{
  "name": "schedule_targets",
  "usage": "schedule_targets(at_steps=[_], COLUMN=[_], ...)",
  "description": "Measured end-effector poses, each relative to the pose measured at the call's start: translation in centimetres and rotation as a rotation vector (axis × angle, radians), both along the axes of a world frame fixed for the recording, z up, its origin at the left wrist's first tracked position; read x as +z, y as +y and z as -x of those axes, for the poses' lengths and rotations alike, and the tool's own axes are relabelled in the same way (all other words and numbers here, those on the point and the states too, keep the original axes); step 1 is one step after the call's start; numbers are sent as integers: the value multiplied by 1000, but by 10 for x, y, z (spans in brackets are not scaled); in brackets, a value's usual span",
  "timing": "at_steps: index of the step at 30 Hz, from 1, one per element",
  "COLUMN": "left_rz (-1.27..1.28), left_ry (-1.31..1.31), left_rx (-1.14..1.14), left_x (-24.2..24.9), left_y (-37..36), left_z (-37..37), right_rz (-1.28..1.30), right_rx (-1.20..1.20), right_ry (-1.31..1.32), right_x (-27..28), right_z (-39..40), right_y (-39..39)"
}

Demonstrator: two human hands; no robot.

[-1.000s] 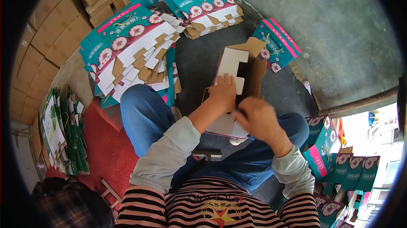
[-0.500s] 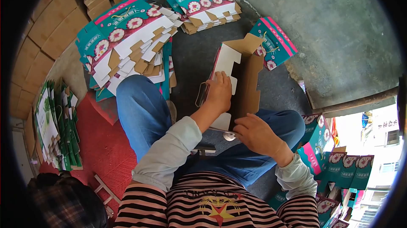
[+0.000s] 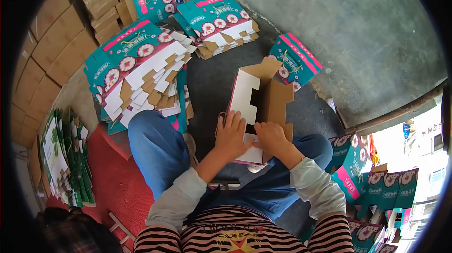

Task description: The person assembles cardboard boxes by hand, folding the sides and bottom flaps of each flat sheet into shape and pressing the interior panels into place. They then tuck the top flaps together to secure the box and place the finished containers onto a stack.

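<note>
Person sat in a striped shirt (image 3: 197,236), blue-jeaned knees (image 3: 157,142) apart, lower centre of frame. Left hand (image 3: 230,136) lay with fingers spread on the white near-side flap of an open box (image 3: 243,93); right hand (image 3: 274,141) had its fingers bent at the box's near end, touching it, grip unclear. Box stood at centre of frame, between and beyond the knees, top open, brown inside showing. Red mat (image 3: 110,170) lay lower left; more teal boxes (image 3: 390,183) stood lower right. Stacks of flattened teal cartons (image 3: 129,55) lay upper left, a teal box with a cord handle (image 3: 301,57) right of upper centre. Brown cartons (image 3: 61,41) were piled at far upper left.
</note>
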State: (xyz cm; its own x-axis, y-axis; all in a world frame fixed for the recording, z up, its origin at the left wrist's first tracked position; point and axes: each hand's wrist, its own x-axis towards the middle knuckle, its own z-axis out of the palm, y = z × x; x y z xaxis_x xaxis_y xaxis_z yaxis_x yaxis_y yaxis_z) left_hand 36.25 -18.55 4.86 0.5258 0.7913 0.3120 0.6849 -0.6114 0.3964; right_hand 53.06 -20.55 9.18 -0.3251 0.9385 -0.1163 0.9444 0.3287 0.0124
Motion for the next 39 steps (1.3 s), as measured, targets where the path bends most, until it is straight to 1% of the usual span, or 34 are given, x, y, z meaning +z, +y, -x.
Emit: schedule_targets(at_steps=[2, 5, 7, 8, 11, 14, 17, 20, 22, 23, 24, 27, 29, 30, 33, 36, 38, 39], left_rz=[6, -32, 79, 126, 112, 4, -33, -55, -11, 18, 22, 6, -16, 13, 67, 77, 113, 145], left_ry=[55, 42, -122, -205, -226, -207, -25, 101, 19, -20, -2, 31, 22, 24, 13, -16, -29, -76], left_rx=[-18, -79, -92, -103, -23, 2, 26, 4, -4, -21, -44, -129, -206, -248, -346, -372, -385, -343], left_x=[2, -14, -8, -4, -6, -4, -5, -6, -7, -9, -10, -13, -12, -9, 2, 2, 1, 2], left_y=[-21, -55, -74, -75, -73, -72, -69, -72, -73, -76, -78, -76, -73, -72, -66, -62, -64, -66], left_z=[4, -6, -12, -16, -27, -37, -43, -47, -47, -46, -43, -22, -4, 4, 26, 36, 34, 32], right_rz=[58, 88, 139, 156, 104, 105, -106, -210, -185, -205, -223, -275, -169, -116, 97, 552, 612, 633], right_rx=[14, 112, 151, 165, 180, 164, 96, -99, -202, -220, -243, -402, -503, -547, -290, -313, -348, -367], right_ry=[8, 30, -17, -43, 17, -8, 120, 60, -123, -100, -77, -1, 126, 189, 762, 885, 674, 572], right_x=[1, -9, -15, -15, -17, -4, 7, 16, 27, 27, 25, 27, 25, 23, 24, 46, 32, 29], right_z=[-3, -11, -9, -9, -12, -15, -31, -49, -62, -73, -85, -106, -121, -129, -155, -137, -122, -115], right_y=[6, 15, 17, 19, 18, 20, 30, 52, 68, 77, 83, 96, 101, 102, 106, 96, 91, 89])
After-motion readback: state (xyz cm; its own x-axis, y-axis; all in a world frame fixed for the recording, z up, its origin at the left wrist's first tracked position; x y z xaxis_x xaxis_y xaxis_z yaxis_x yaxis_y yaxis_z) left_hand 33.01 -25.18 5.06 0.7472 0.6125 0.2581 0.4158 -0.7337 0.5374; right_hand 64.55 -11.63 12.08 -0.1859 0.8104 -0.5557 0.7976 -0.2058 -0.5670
